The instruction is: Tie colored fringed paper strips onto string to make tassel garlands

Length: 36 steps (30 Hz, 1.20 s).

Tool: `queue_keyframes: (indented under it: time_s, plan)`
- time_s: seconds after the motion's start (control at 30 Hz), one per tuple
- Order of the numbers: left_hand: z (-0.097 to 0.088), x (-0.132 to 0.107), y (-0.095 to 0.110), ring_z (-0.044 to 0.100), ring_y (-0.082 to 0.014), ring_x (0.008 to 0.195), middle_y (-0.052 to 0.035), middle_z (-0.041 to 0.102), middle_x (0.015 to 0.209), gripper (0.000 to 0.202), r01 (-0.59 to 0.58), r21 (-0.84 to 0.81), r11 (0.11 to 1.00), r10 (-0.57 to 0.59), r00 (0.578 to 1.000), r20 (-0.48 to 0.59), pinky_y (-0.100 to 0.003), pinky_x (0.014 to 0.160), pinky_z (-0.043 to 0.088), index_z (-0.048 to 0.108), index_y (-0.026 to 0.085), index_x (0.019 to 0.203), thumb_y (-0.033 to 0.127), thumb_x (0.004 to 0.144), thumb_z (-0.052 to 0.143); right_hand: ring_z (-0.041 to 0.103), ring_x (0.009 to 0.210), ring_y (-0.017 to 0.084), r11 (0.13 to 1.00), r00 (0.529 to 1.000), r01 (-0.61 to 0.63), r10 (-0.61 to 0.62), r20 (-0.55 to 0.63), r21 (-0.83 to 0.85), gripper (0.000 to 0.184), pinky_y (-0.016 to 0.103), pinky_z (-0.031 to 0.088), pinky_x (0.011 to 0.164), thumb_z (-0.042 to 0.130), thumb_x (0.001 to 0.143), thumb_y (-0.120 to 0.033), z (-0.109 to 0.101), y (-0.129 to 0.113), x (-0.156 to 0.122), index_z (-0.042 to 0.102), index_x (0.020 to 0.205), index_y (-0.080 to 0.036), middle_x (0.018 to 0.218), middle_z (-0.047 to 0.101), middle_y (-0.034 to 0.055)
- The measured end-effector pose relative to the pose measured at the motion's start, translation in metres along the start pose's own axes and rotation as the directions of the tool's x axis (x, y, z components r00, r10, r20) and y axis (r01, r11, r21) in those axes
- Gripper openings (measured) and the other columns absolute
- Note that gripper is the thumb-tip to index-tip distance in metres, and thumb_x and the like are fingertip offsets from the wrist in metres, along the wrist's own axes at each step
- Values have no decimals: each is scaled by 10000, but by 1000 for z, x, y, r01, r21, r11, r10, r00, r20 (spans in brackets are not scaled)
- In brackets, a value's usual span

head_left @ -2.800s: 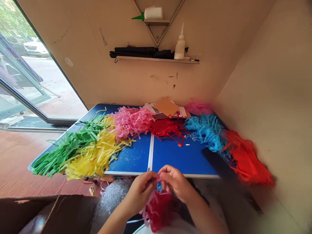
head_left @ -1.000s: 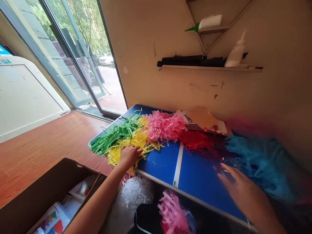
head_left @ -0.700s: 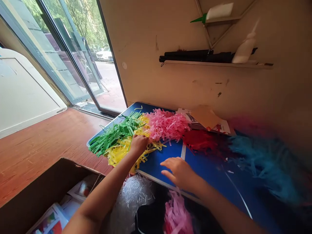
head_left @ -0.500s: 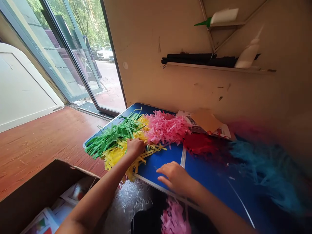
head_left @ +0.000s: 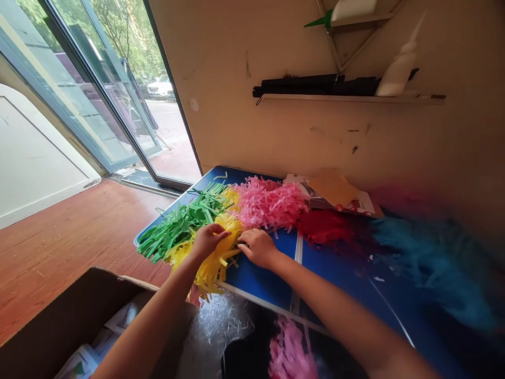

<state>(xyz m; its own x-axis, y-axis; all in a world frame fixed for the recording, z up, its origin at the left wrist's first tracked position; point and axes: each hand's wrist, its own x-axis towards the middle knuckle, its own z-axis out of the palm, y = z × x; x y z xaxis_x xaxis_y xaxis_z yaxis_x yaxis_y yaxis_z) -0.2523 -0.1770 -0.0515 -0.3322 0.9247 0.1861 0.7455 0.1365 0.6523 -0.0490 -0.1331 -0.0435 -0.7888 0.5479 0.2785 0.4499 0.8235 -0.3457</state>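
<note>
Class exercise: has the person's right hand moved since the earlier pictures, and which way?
Yes. The right hand has moved left past the table's white centre strip: once right of it, now left of it, beside the yellow paper strips.

The left hand [head_left: 209, 242] sits on top of a heap of yellow paper strips [head_left: 216, 268], and the right hand [head_left: 258, 248] touches its edge, on a blue table [head_left: 256, 287]. Green strips [head_left: 177, 226] lie just left, pink strips [head_left: 268, 202] just behind (blue strips [head_left: 430, 263] further right are only a blur).
</note>
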Motion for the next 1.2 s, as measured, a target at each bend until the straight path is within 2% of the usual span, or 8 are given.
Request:
queue_keyframes:
  time_s: [0.3, 0.4, 0.63, 0.73, 0.83, 0.97, 1.1, 1.2]
  plan:
    - [-9, -9, -5, 636, -182, 617, -39, 740, 707, 487, 85, -161, 983, -67, 991, 113, -257, 557, 444, 765, 177, 809, 617, 706, 585, 614, 976, 215, 1000, 1000, -5, 5, -26, -23, 240, 311, 455, 857, 521, 935, -309, 8, -10, 0, 683, 1068, -194, 1015, 691, 78]
    - [-11, -11, -3, 645, -186, 653, -38, 750, 735, 441, 85, -144, 986, -70, 992, 106, -257, 580, 450, 763, 187, 791, 590, 690, 615, 604, 1016, 207, 1000, 1000, 21, -21, 4, -21, 340, 299, 448, 880, 538, 925, -334, 9, -15, -1, 605, 1235, -211, 1079, 675, 72]
    - [-16, -11, 3, 644, -184, 636, -33, 738, 694, 392, 88, 2, 996, -88, 996, 21, -260, 576, 435, 728, 177, 761, 534, 760, 566, 605, 1037, 237, 993, 990, -23, 39, 136, -118, 364, 326, 464, 870, 471, 947, -407, 5, -26, -2, 631, 1212, -215, 1082, 679, 100]
    - [-16, -16, 11, 661, -207, 736, -50, 748, 781, 314, 54, 117, 992, -51, 998, -37, -294, 669, 449, 700, 190, 781, 457, 807, 537, 621, 1032, 266, 986, 977, -41, 73, 200, -160, 394, 361, 478, 851, 449, 945, -406, 6, -29, 0, 615, 1244, -210, 1073, 690, 127]
    - [-8, -29, 23, 662, -229, 894, -78, 739, 967, 240, 11, 230, 973, 10, 996, -89, -369, 860, 425, 650, 191, 964, 340, 830, 517, 678, 927, 282, 980, 960, -84, 127, 249, -179, 559, 374, 512, 759, 475, 908, -342, 11, -32, 5, 410, 1443, -193, 1023, 717, 146]
    - [8, -47, 34, 633, -278, 1009, -126, 702, 1094, 403, 7, 363, 932, 48, 989, -143, -486, 1016, 289, 546, 155, 1179, 249, 788, 554, 712, 842, 282, 974, 943, -107, 163, 289, -201, 655, 358, 528, 681, 484, 877, -272, 15, -33, 9, 292, 1499, -210, 967, 739, 136]
    - [6, -47, 37, 604, -326, 1007, -129, 725, 947, 219, 31, 473, 881, 62, 982, -180, -550, 1016, 217, 646, 182, 977, 235, 823, 499, 705, 912, 300, 971, 940, -108, 169, 296, -211, 529, 381, 538, 702, 460, 912, -314, 14, -35, 9, 425, 1426, -191, 1015, 728, 159]
    - [-18, -36, 42, 589, -329, 1002, -125, 717, 945, 217, 56, 543, 838, 95, 965, -246, -557, 1005, 207, 660, 200, 832, 262, 855, 454, 706, 915, 309, 969, 931, -122, 187, 313, -216, 396, 387, 546, 700, 424, 948, -365, 15, -36, 8, 616, 1215, -144, 982, 730, 179]
